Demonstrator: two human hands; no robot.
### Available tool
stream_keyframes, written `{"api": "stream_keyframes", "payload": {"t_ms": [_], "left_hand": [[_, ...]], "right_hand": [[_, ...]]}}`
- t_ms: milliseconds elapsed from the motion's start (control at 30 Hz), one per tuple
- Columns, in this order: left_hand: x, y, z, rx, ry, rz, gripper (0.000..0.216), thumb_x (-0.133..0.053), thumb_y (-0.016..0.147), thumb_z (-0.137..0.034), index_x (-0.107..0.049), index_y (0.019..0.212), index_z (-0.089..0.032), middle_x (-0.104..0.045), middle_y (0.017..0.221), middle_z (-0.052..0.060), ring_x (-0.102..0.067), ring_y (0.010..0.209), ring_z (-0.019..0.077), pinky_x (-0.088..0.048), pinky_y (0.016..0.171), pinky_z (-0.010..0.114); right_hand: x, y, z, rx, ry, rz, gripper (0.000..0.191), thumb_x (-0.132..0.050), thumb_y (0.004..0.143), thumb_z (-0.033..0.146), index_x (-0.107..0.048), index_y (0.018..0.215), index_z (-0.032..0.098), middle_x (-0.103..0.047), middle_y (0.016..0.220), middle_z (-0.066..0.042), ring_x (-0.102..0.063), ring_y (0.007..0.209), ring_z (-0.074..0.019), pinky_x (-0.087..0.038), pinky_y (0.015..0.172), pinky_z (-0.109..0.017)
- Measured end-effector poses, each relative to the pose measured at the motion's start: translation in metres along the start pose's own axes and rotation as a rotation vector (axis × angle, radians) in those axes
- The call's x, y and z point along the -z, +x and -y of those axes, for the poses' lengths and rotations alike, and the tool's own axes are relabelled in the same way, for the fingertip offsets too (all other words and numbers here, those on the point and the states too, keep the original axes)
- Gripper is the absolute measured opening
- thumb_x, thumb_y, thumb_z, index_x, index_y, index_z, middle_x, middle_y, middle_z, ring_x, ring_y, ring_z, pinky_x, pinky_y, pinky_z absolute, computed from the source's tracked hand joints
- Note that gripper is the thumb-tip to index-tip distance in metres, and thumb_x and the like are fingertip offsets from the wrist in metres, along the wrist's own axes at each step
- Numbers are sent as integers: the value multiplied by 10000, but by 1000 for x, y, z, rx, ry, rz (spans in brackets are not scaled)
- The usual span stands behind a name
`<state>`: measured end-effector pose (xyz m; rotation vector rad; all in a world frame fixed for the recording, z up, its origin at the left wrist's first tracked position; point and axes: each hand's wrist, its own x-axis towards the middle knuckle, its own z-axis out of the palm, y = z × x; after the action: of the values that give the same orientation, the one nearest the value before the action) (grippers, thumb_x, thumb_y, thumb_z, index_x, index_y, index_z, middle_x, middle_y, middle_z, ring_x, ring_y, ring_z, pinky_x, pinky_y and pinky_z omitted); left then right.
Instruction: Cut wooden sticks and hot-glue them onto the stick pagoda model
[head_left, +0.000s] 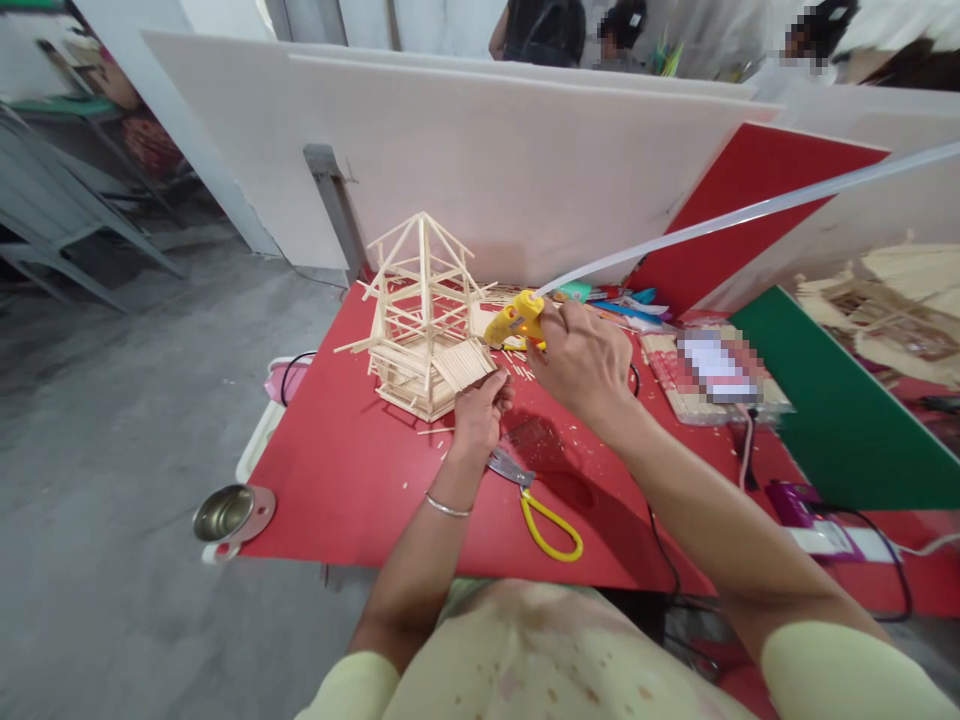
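Note:
A model frame (424, 290) of thin wooden sticks, with a pointed top, stands on the red tabletop (337, 470). At its lower right is a small slatted panel (463, 364) of sticks laid side by side. My left hand (480, 408) is closed on the panel's near edge; its fingertips are partly hidden. In my right hand (589, 358) is a yellow hot glue gun (517, 318), its nozzle pointing left, close above the panel. A long translucent glue stick (720, 222) runs from its back to the upper right.
Yellow-handled scissors (551, 525) lie near my left wrist. A metal cup (234, 512) sits at the left corner. Loose stick pieces (517, 368) lie behind my hands. White boards (525, 170) rise along the back; a power strip (847, 540) and cables are at right.

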<state>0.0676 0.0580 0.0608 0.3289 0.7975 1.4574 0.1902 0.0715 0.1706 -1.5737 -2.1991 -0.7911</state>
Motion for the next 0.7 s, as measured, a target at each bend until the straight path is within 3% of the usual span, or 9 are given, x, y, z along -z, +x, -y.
{"api": "stream_keyframes", "payload": {"t_ms": [700], "left_hand": [[3, -1, 1, -11, 4, 29, 339, -887, 598, -273, -749, 881, -147, -681, 719, 1, -590, 587, 73, -405, 527, 200]], "right_hand": [[-1, 1, 1, 1, 22, 4, 418, -441, 998, 340, -538, 1371, 177, -642, 1046, -97, -544, 827, -205, -281, 649, -336]]}}
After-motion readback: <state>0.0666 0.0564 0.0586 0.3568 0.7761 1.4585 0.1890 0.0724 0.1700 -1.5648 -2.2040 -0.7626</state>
